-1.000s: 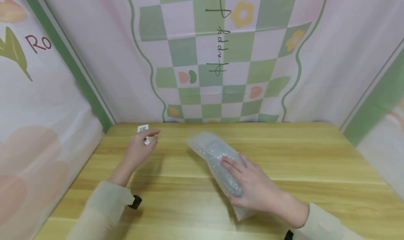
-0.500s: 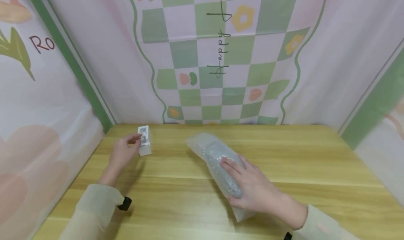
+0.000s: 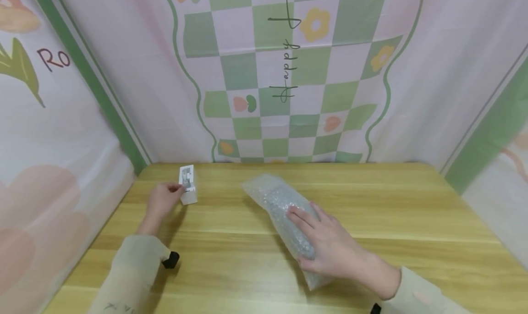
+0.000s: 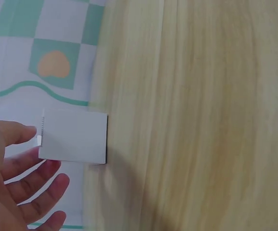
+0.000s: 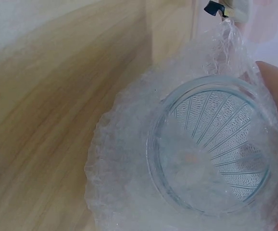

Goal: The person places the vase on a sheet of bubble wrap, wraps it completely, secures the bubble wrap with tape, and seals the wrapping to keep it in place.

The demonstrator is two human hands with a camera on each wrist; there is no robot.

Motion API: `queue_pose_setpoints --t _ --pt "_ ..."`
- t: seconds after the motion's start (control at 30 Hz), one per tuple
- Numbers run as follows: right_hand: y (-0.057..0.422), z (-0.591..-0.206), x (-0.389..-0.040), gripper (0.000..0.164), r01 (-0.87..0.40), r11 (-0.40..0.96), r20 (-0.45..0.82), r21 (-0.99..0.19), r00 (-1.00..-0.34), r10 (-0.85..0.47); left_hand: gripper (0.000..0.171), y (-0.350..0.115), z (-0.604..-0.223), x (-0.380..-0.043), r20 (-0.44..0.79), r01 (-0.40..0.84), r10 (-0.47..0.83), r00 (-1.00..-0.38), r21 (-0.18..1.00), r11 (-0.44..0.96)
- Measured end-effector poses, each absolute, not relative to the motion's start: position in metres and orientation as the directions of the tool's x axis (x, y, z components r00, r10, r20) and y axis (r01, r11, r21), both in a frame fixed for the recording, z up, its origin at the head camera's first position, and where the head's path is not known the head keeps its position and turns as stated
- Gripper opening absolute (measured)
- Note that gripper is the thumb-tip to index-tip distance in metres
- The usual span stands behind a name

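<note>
A small white box (image 3: 189, 197) stands on the table at the back left, with a dark print on its upper face. My left hand (image 3: 162, 198) is at its left side, and thumb and forefinger pinch its edge. In the left wrist view the other fingers (image 4: 33, 207) spread below the box (image 4: 74, 137). On the right, my right hand (image 3: 332, 245) grips a clear glass vessel in bubble wrap (image 3: 284, 213) lying slantwise on the table. The right wrist view shows the vessel's round rim and ribbed, textured glass (image 5: 221, 130) through the wrap.
The wooden table (image 3: 231, 263) reaches back to a hanging cloth (image 3: 276, 75) with green checks and flowers. Another printed cloth (image 3: 70, 135) hangs along the left side. Black wrist devices show at both cuffs, one of them a black clip (image 3: 171, 260) on the left.
My left hand has moved left from over the white box, uncovering it, then brought thumb and forefinger together at its edge. The right hand and the wrapped glass have stayed put.
</note>
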State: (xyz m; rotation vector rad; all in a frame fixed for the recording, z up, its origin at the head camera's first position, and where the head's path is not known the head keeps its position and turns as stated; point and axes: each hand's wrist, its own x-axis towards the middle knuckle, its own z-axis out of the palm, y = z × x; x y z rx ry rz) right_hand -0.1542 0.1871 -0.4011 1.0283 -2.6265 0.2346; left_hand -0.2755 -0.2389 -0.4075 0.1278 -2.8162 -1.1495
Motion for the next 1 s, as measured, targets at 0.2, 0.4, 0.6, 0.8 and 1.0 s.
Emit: queue_pose_setpoints --t 0.2,0.4,0.6,0.8,1.0 --pt "0.187 -0.401 -0.154 0.097 -0.681 0.731 0.330 -0.047 -0.701 -0.632 0.040 -0.235 -0.412 -0.278 0.056 -0.053 -0.134 -0.989 0.716 0.696" --pt "0.187 -0.401 -0.154 0.097 -0.680 0.731 0.320 -0.053 -0.705 -0.633 0.040 -0.232 -0.412 -0.278 0.039 -0.086 -0.171 -0.985 0.745 0.661" --pt "0.188 -0.402 -0.155 0.096 -0.683 0.728 0.318 -0.055 -0.703 -0.636 0.044 -0.229 -0.410 -0.278 0.010 -0.121 -0.200 -0.980 0.764 0.634" --pt "0.187 -0.403 -0.155 0.096 -0.687 0.725 0.322 -0.045 -0.697 -0.640 0.046 -0.227 -0.407 -0.280 -0.041 -0.167 -0.212 -0.976 0.767 0.620" --pt "0.187 -0.403 -0.155 0.095 -0.688 0.724 0.329 -0.040 -0.694 -0.641 0.041 -0.226 -0.406 -0.281 -0.067 -0.192 -0.229 -0.971 0.791 0.581"
